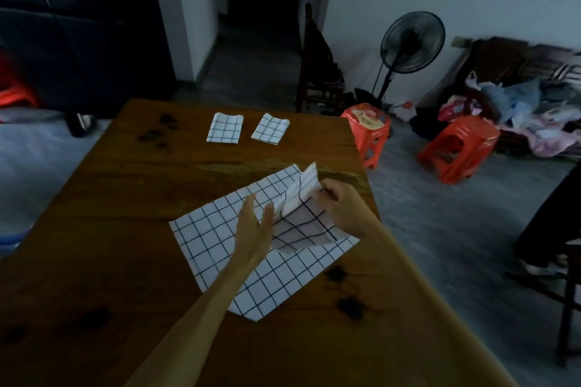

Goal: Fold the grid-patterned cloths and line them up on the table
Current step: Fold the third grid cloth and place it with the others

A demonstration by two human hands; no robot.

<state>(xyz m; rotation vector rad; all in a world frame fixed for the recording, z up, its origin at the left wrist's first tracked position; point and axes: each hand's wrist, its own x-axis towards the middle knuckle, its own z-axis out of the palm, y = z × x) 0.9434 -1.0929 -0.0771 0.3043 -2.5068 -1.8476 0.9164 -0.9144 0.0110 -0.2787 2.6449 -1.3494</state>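
A large white cloth with a black grid (217,239) lies spread out at a slant on the wooden table (125,185). My right hand (338,201) pinches its far right corner and holds that flap lifted and turned back over the cloth. My left hand (254,229) lies on the cloth's middle with straight fingers, just left of the raised flap. Two small folded grid cloths sit side by side near the table's far edge: one on the left (225,128), one on the right (270,129).
Two red plastic stools (367,132) (457,148) stand on the floor right of the table. A black standing fan (412,44) and a pile of clothes (518,110) lie beyond them. A person's dark-clad leg (553,214) is at the right edge.
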